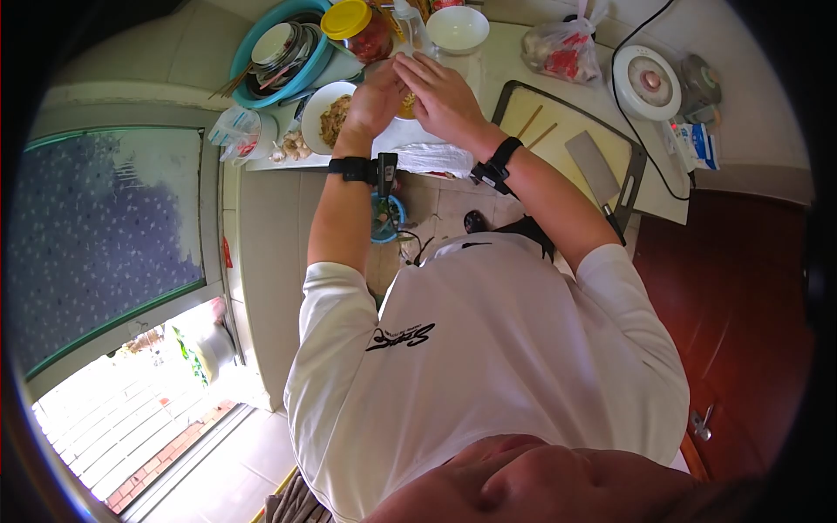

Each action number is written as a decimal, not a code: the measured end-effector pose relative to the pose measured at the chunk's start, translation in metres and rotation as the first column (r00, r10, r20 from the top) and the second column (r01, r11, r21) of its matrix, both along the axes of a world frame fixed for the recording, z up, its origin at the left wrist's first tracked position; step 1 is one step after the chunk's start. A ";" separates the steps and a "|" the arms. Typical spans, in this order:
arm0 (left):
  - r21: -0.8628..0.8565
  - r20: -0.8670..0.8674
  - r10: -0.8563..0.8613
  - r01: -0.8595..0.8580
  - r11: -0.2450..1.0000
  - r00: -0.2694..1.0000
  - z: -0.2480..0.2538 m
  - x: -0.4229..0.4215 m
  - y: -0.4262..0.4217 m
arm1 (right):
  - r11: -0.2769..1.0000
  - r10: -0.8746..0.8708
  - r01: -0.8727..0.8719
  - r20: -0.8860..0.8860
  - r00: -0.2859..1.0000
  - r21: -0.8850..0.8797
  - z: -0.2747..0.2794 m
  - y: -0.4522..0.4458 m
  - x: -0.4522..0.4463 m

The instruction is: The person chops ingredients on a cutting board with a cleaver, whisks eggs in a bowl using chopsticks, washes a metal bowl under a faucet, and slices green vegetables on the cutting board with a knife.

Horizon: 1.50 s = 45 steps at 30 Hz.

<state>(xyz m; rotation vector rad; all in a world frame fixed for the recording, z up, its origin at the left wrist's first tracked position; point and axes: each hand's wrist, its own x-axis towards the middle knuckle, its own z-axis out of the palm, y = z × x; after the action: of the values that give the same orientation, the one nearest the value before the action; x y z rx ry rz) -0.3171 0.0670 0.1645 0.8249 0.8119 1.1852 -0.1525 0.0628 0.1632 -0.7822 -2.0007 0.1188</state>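
Observation:
My left hand (376, 98) and my right hand (443, 98) meet above the counter, fingers pressed together at the tips. Whatever lies between them, if anything, is hidden. Just left of my left hand stands a white bowl (316, 131) of brownish chopped food (335, 121). Partly covered by my hands, a second bowl with yellow food (407, 106) shows between my wrists. Below the right hand, a crumpled white cloth or plastic sheet (427, 159) lies along the counter's front edge.
A blue basin (245, 80) of dishes, a yellow-lidded jar (346, 19) and a white bowl (458, 30) stand at the back. On the right, a cutting board (558, 108) carries chopsticks (542, 135) and a cleaver (593, 166). A white round appliance (646, 83) and cable are beyond.

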 end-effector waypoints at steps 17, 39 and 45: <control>-0.129 0.093 0.053 -0.041 0.991 0.994 -0.001 0.000 0.003 | 0.996 0.080 -0.081 0.014 0.997 0.048 -0.005 -0.012 0.007; 0.367 -0.915 0.295 0.259 0.894 0.276 -0.003 -0.022 -0.024 | 0.992 -0.052 0.077 0.225 0.973 -0.101 -0.017 -0.005 0.013; 0.296 -0.924 0.266 0.073 0.952 0.274 0.025 0.002 -0.033 | 0.998 -0.041 0.051 0.197 0.979 -0.041 -0.026 -0.008 0.013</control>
<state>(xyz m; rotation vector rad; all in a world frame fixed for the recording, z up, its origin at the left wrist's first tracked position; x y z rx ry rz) -0.3155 0.0338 0.1894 1.8639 1.7525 0.7889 -0.1399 0.0552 0.1368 -0.8987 -2.1703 0.0630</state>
